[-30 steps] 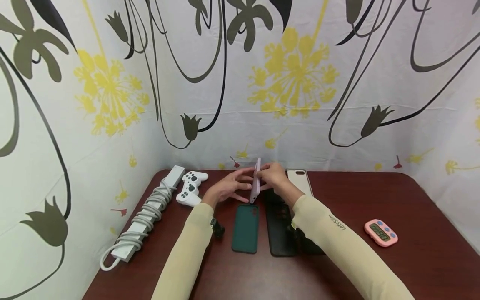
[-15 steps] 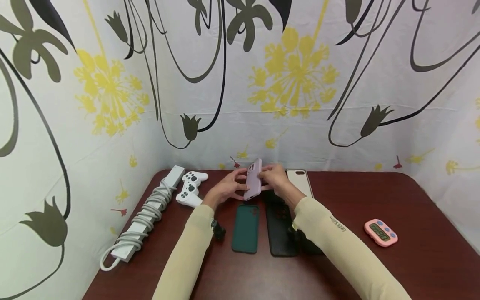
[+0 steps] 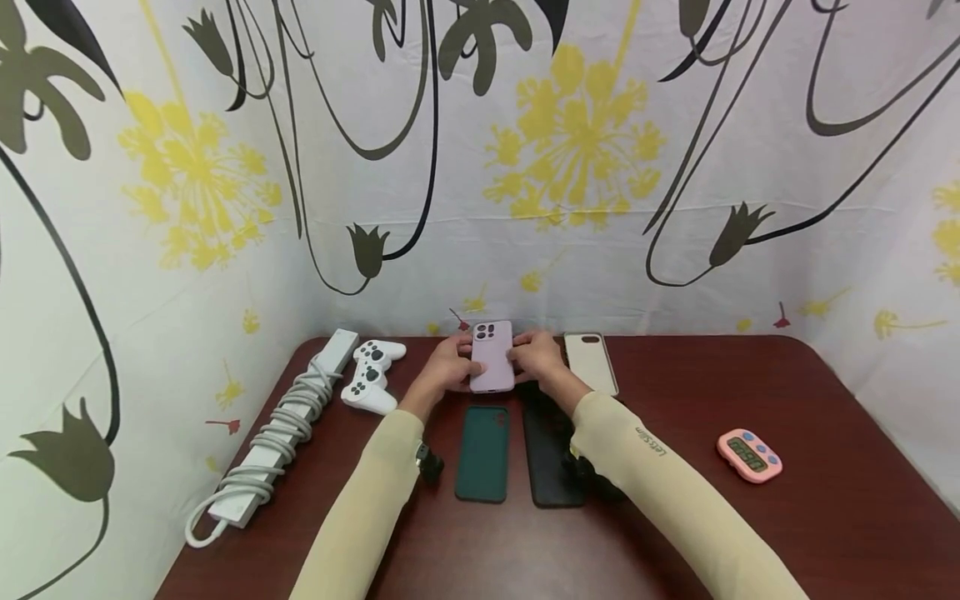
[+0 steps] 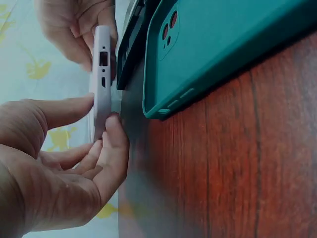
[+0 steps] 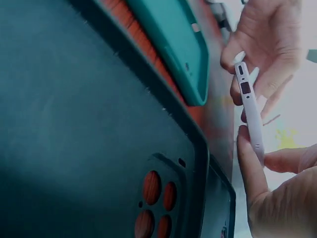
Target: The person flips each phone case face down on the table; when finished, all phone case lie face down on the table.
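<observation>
L hand (image 3: 447, 366) & R hand (image 3: 538, 357) pinch the slim, lilac, plastic-looking phone case (image 3: 492, 357) by opp. long edges, prob. for even support.

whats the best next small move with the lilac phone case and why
Probably lower the lilac phone case gently onto the table, beyond the green case. The left hand and right hand grip its opposite long sides, and the left wrist view shows fingers on its underside, so it seems held just off the table.
</observation>
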Available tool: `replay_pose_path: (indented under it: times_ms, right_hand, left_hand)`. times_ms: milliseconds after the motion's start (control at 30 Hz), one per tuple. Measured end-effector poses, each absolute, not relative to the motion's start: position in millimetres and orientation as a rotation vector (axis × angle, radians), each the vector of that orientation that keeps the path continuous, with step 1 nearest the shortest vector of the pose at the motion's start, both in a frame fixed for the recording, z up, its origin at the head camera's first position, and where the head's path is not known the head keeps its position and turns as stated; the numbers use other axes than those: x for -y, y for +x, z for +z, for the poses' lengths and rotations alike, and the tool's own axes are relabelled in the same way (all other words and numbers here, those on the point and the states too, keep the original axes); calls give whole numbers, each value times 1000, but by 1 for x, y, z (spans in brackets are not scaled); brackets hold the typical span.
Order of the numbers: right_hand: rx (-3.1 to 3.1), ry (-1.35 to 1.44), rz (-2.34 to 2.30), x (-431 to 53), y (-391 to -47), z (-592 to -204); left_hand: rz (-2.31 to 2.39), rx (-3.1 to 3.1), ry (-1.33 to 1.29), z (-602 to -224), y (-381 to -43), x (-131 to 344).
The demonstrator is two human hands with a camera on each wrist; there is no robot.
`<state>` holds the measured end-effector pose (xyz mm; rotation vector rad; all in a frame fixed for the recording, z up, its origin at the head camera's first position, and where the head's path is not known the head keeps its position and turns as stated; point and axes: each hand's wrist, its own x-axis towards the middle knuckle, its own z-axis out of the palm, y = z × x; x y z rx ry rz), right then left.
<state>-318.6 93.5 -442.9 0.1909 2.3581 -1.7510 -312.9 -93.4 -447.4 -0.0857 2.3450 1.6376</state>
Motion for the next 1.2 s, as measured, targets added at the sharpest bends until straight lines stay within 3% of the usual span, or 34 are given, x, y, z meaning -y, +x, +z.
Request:
replay_pose_path:
  times_ms: [533,1200]
  right_hand:
    - [-2960,-207,-951,-71,-313,-449]
    - [-2978,-154,-758,-54,-312,-454]
  left_hand:
    - [1339,-2656,-76,-450,-310,94]
    - [958,-2914,-116,-458,-317,94]
